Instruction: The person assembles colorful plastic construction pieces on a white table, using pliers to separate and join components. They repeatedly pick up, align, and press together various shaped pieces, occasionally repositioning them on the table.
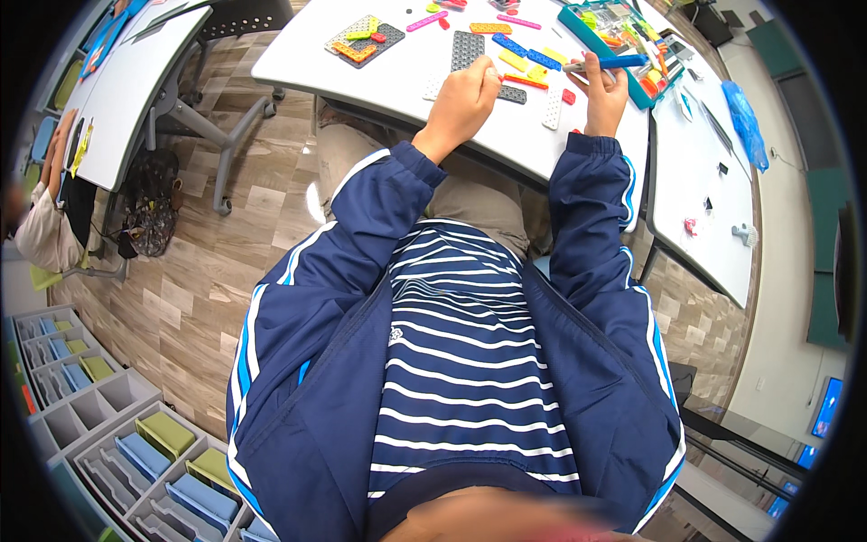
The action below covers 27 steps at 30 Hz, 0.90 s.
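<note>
Gripping a blue tool [625, 61] at the upper right of the frame, the right hand [603, 103] has its thumb and fingers clamped on it; the tool's thin, pale end points toward the frame's left. The left hand [461, 103], at upper centre, is curled like a fist. A red strip [528, 81] runs rightward from its fingertips, and I cannot tell whether the fingers are clamped on that strip or only beside it.

Both hands are above the near part of a white table [307, 59] that fills the top of the frame. Just above the left hand lies a dark grey plate [468, 47]. Below the red strip is a dark grey bar [512, 94], and between the hands a white bar [552, 110], with a small red piece [568, 96] beside it. Yellow pieces [513, 60] and blue bars [509, 45] lie above the red strip, with an orange bar [489, 28] higher up. Toward the upper left, a cluster of plates [352, 43] bears yellow-green, orange and red pieces. At upper right, a teal box [578, 30] holds many small coloured parts. Farther right, a blue bag [744, 125] lies at the edge of a second table [709, 217].
</note>
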Tool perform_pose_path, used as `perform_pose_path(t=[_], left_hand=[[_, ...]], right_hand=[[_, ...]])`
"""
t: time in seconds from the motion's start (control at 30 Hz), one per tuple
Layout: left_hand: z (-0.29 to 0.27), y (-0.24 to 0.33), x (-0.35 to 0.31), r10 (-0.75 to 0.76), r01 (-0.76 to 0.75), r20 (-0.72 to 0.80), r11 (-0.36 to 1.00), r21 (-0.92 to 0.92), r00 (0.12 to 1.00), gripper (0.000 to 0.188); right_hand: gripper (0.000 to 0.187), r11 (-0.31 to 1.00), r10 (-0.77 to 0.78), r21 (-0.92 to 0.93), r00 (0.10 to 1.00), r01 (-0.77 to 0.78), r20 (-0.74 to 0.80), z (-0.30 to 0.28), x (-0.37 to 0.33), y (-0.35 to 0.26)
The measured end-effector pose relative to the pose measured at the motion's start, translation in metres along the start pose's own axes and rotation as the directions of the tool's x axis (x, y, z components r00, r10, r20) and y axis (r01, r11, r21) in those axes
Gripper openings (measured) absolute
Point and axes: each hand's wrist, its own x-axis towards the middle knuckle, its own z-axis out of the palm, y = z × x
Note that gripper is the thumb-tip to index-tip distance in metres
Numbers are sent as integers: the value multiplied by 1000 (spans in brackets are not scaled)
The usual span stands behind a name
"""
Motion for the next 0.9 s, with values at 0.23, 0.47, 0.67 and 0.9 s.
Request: perform_pose_path(t=[0.23, 0.47, 0.67, 0.9], left_hand=[[-4, 1, 0, -53, 56, 31, 993, -106, 998, 29], [-1, 0, 1, -103, 104, 72, 994, -17, 992, 43], [2, -4, 6, -79, 78, 35, 997, 25, 996, 41], [38, -23, 27, 192, -218, 104, 871, 440, 976, 26]], right_hand=[[61, 856, -107, -489, 982, 170, 155, 4, 0, 18], [52, 862, -101, -460, 961, 214, 259, 8, -6, 19], [55, 870, -113, -441, 959, 221, 258, 8, -4, 18], [49, 935, -72, -333, 985, 121, 154, -2, 4, 25]])
